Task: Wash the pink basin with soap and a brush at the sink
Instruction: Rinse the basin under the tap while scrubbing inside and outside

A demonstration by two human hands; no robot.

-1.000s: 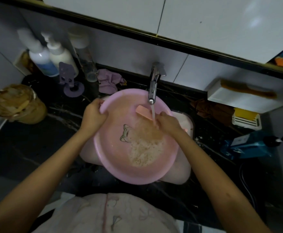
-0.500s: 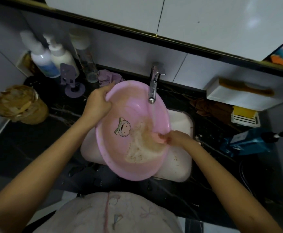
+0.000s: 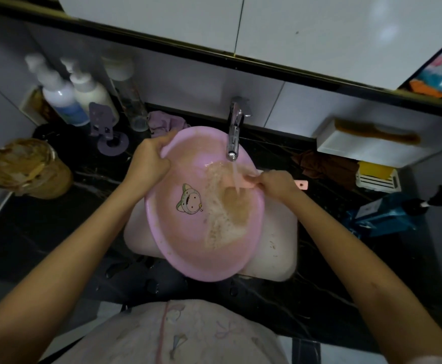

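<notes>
The pink basin [image 3: 185, 240], with a cartoon cat face inside, sits tilted over the white sink [image 3: 275, 243]. My left hand [image 3: 149, 160] grips its far-left rim. My right hand [image 3: 276, 183] holds a pink brush [image 3: 243, 183] at the basin's right rim, its handle end sticking out to the right. Water runs from the chrome faucet [image 3: 234, 135] onto the brush and into the basin, where foamy brownish water pools on the right side.
White pump bottles [image 3: 65, 98] and a clear bottle stand at the back left beside a purple holder [image 3: 109, 137]. A brown-lidded tub [image 3: 25, 166] sits on the left counter. A white box, a yellow sponge in a rack [image 3: 377, 174] and a blue pouch [image 3: 388, 216] lie right.
My right hand lifted the brush from the basin's lower middle up to the right rim under the stream. The foamy water spread down the right side. My left hand kept its grip.
</notes>
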